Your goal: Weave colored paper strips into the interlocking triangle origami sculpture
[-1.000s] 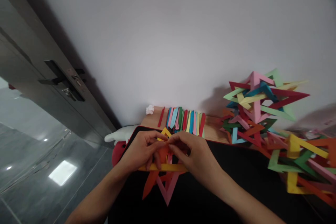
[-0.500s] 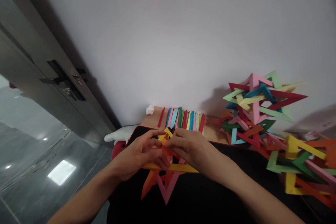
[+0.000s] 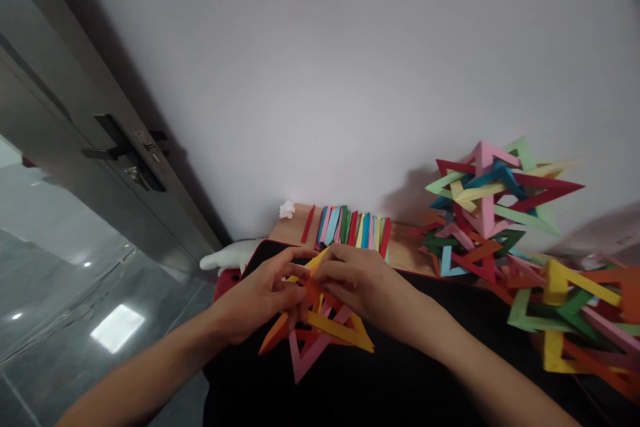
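Observation:
Between my two hands is a star-shaped paper model of interlocked folded strips (image 3: 337, 328), in yellow, orange and pink. My left hand (image 3: 267, 297) grips its left side with bent fingers, near an orange strip. Closed in a pinch, my right hand (image 3: 357, 275) holds the upper part, where orange and yellow strips meet. The fingers cover much of the upper joint, so how the strips join there is hidden. A pink point (image 3: 303, 365) and a yellow corner (image 3: 367, 340) stick out below my hands, over dark cloth.
Folded paper strips (image 3: 355, 230) in many colours lie in a row on a wooden board (image 3: 405, 250) by the wall. A crumpled white paper (image 3: 287, 210) sits at its left end. Finished-looking paper stars (image 3: 495, 180) are stacked at right. A door with a black handle (image 3: 117, 150) stands left.
The paper model has turned and tilted in my hands: its yellow strip now slants down to the right, and its pink point has shifted left. My left fingers have moved slightly left.

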The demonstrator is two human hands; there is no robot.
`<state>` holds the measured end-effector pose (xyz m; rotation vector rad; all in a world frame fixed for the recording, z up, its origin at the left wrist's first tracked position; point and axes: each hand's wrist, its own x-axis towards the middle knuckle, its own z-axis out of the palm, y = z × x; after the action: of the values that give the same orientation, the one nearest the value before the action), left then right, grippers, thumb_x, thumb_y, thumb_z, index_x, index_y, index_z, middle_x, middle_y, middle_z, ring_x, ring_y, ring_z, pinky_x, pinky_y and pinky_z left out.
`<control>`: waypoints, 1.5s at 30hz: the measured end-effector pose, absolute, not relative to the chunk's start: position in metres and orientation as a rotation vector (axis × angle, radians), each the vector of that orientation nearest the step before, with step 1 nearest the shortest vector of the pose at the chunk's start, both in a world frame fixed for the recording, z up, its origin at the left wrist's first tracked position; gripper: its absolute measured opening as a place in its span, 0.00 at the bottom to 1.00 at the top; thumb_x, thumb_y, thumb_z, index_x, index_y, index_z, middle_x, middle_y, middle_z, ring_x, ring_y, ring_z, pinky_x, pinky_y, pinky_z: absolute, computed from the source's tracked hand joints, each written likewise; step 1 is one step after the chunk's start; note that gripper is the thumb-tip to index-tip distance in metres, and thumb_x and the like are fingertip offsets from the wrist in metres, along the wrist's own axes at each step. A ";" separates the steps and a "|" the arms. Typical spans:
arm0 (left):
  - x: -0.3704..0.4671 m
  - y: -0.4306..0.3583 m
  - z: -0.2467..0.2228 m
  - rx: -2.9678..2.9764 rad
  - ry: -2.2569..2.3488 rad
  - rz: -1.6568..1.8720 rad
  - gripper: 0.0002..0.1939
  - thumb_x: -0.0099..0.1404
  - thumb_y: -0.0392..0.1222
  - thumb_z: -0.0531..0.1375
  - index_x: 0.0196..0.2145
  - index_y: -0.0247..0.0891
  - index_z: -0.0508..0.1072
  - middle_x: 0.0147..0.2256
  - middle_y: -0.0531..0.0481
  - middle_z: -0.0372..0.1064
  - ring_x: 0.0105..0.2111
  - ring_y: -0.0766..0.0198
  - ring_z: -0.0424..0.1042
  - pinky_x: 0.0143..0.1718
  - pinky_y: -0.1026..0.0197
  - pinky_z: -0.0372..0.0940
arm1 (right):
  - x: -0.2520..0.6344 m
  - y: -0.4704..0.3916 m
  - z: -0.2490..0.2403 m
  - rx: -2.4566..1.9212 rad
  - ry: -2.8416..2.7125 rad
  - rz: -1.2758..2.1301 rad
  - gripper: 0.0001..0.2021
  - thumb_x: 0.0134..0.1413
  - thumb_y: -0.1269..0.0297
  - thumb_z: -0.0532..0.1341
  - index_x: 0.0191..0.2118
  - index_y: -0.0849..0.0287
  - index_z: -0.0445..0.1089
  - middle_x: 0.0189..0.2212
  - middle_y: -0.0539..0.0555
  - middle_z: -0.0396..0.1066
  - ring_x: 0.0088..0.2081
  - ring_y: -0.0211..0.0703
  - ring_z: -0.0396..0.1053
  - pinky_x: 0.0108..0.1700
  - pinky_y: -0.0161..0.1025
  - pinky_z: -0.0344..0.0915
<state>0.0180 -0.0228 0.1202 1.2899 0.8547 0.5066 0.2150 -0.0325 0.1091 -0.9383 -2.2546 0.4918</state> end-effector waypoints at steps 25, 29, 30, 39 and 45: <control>0.015 -0.020 0.113 1.193 0.815 0.486 0.28 0.57 0.35 0.63 0.54 0.36 0.58 0.31 0.51 0.70 0.18 0.71 0.69 0.14 0.73 0.59 | 0.215 -0.030 0.126 -0.831 -2.426 0.499 0.11 0.61 0.71 0.57 0.34 0.56 0.77 0.29 0.52 0.69 0.29 0.36 0.65 0.30 0.33 0.60; 0.018 -0.023 0.116 1.315 0.931 0.496 0.27 0.53 0.30 0.64 0.50 0.37 0.63 0.32 0.52 0.72 0.19 0.71 0.70 0.15 0.73 0.60 | 0.213 -0.032 0.124 -0.867 -2.384 0.469 0.13 0.61 0.69 0.56 0.31 0.57 0.77 0.27 0.52 0.67 0.28 0.36 0.64 0.29 0.33 0.59; 0.019 -0.024 0.116 1.333 0.961 0.521 0.26 0.52 0.28 0.64 0.48 0.37 0.65 0.30 0.53 0.72 0.19 0.71 0.70 0.16 0.73 0.61 | 0.213 -0.032 0.122 -0.873 -2.375 0.463 0.13 0.61 0.69 0.56 0.31 0.56 0.77 0.27 0.52 0.67 0.28 0.36 0.64 0.29 0.33 0.59; 0.026 -0.021 0.111 1.195 0.970 0.544 0.28 0.51 0.30 0.65 0.49 0.33 0.61 0.24 0.54 0.72 0.13 0.70 0.68 0.11 0.73 0.58 | 0.216 -0.031 0.107 -0.791 -2.196 0.701 0.08 0.57 0.72 0.60 0.38 0.55 0.76 0.36 0.53 0.72 0.36 0.38 0.69 0.37 0.34 0.66; 0.026 -0.018 0.109 1.172 0.966 0.559 0.27 0.51 0.32 0.67 0.47 0.32 0.62 0.23 0.52 0.73 0.16 0.68 0.70 0.14 0.71 0.62 | 0.215 -0.034 0.106 -0.919 -2.068 0.793 0.11 0.52 0.75 0.63 0.38 0.52 0.77 0.32 0.50 0.73 0.34 0.37 0.70 0.34 0.34 0.66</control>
<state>0.0264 -0.0183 0.1089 1.1721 0.9662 0.5590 0.2153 -0.0338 0.1063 -0.9191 -2.0681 0.7932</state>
